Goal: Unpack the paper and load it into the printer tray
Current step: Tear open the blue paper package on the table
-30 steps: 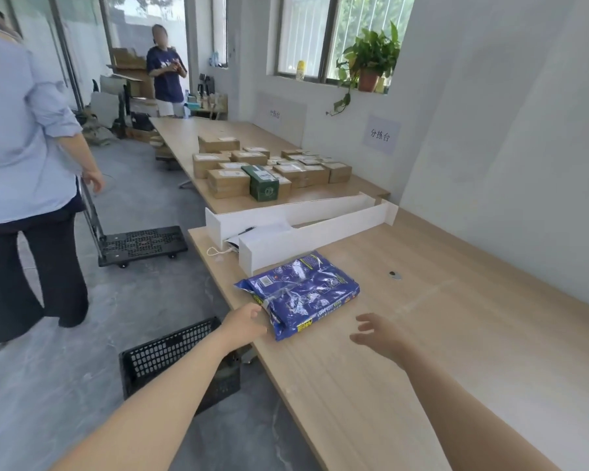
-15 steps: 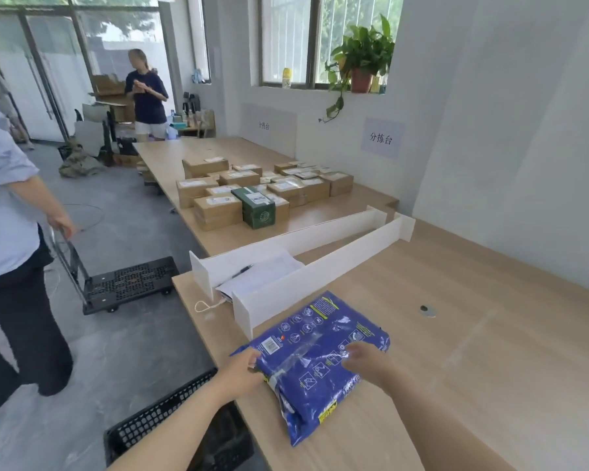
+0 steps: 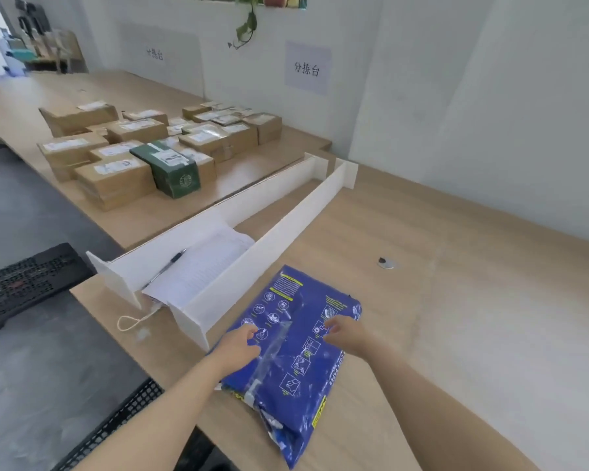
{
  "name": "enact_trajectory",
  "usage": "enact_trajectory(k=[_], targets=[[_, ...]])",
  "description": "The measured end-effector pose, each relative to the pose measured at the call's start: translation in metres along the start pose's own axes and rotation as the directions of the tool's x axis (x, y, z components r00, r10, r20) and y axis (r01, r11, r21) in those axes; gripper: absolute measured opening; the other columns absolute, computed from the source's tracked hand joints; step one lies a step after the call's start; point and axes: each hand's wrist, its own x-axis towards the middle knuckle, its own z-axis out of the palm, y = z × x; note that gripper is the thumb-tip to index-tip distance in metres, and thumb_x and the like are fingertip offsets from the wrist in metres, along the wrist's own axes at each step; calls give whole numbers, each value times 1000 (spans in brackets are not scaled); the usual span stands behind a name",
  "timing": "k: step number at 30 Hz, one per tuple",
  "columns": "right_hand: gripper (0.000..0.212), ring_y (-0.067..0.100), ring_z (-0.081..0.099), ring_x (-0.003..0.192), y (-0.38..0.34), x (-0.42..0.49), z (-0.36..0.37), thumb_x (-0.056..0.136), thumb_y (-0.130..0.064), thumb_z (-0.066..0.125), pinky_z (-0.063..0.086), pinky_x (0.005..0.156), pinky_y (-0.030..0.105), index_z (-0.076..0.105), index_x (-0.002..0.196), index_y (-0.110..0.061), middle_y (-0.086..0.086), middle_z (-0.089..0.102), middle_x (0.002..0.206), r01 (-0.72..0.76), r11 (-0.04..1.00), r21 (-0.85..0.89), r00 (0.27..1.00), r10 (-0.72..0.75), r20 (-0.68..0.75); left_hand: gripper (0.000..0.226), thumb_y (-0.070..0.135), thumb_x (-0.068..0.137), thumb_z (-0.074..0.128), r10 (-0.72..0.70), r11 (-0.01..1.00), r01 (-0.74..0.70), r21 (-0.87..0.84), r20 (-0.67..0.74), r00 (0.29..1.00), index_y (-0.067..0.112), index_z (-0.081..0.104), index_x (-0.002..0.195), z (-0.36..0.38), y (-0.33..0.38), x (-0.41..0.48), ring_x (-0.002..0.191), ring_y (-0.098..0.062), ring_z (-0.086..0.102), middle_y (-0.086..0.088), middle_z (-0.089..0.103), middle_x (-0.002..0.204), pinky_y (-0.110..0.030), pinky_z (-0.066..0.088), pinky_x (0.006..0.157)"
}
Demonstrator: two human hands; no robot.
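A ream of paper in a blue plastic wrapper (image 3: 296, 375) with white pictograms lies flat near the front edge of the wooden table (image 3: 473, 317). A clear tape seam runs down its middle. My left hand (image 3: 237, 348) lies on the wrapper's left side, with its fingers curled onto the wrapper by the seam. On the upper right part of the wrapper my right hand (image 3: 347, 334) also has its fingers bent onto the plastic. No printer or tray is in view.
Two long white foam-board dividers (image 3: 269, 239) stand just left of the ream, with loose sheets (image 3: 198, 273) and a pen (image 3: 165, 266) between them. Cardboard parcels (image 3: 116, 178) and a green box (image 3: 170, 168) cover the far table. A black crate (image 3: 116, 426) and a cart (image 3: 24, 283) sit on the floor.
I have stepped closer and my view has tilted down. Both hands went from reaching toward the ream to gripping its edges, and now lie on top of its wrapper.
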Motion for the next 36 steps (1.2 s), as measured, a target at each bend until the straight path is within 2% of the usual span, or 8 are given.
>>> enact_trajectory(k=[4, 10, 14, 17, 19, 25, 30, 36], targets=[[40, 18, 50, 95, -13, 23, 13, 91, -14, 52, 45, 93, 31, 50, 131, -9, 12, 54, 134, -56, 998, 39, 997, 58, -42, 50, 19, 89, 52, 87, 991, -98, 89, 115, 990, 15, 38, 137, -15, 3, 33, 125, -22, 47, -7, 43, 143, -32, 41, 103], [37, 26, 53, 120, -29, 47, 39, 89, -6, 54, 44, 94, 28, 56, 126, -7, 16, 56, 129, -115, 988, 105, 985, 127, -120, 48, 16, 89, 51, 159, 962, -203, 181, 228, 960, 16, 41, 136, -28, -2, 73, 128, -22, 47, -6, 42, 146, -35, 42, 104], [35, 26, 54, 117, -35, 55, 55, 87, -5, 56, 43, 88, 25, 60, 121, -7, 16, 58, 127, -143, 985, 98, 978, 156, -140, 46, 14, 90, 50, 217, 936, -281, 212, 282, 935, 16, 43, 135, -27, -6, 85, 123, -23, 50, -5, 44, 144, -30, 42, 98], [32, 25, 58, 105, -39, 62, 64, 86, -9, 60, 42, 81, 24, 62, 118, -6, 17, 60, 123, -169, 979, 116, 967, 188, -173, 45, 10, 89, 50, 250, 917, -325, 230, 301, 920, 12, 44, 134, -31, -6, 92, 122, -25, 50, -7, 46, 142, -29, 41, 99], [32, 23, 56, 100, -42, 66, 68, 85, -14, 63, 46, 86, 29, 63, 116, -6, 17, 62, 120, -191, 973, 126, 956, 214, -200, 45, 8, 89, 51, 274, 907, -351, 234, 307, 912, 10, 45, 134, -33, -5, 96, 126, -23, 48, -8, 47, 142, -30, 39, 103], [32, 29, 58, 108, -48, 74, 79, 83, -25, 68, 48, 95, 37, 65, 111, -9, 15, 55, 123, -258, 956, 138, 915, 288, -283, 45, 7, 90, 49, 259, 899, -356, 255, 344, 902, 10, 44, 134, -29, -6, 100, 125, -25, 48, -8, 48, 141, -32, 40, 101], [19, 31, 56, 108, -51, 81, 88, 84, -22, 67, 50, 90, 37, 72, 97, -9, 15, 55, 119, -287, 951, 115, 892, 309, -331, 45, 9, 92, 48, 251, 906, -356, 229, 387, 887, 12, 40, 136, -26, -8, 100, 128, -22, 45, -5, 42, 146, -25, 40, 93], [16, 25, 55, 104, -49, 77, 89, 86, -17, 63, 41, 78, 27, 73, 91, -6, 18, 59, 116, -241, 953, 182, 902, 289, -320, 46, 10, 92, 48, 225, 933, -314, 174, 398, 889, 15, 40, 138, -30, -8, 99, 129, -24, 46, -6, 38, 149, -29, 44, 94]])
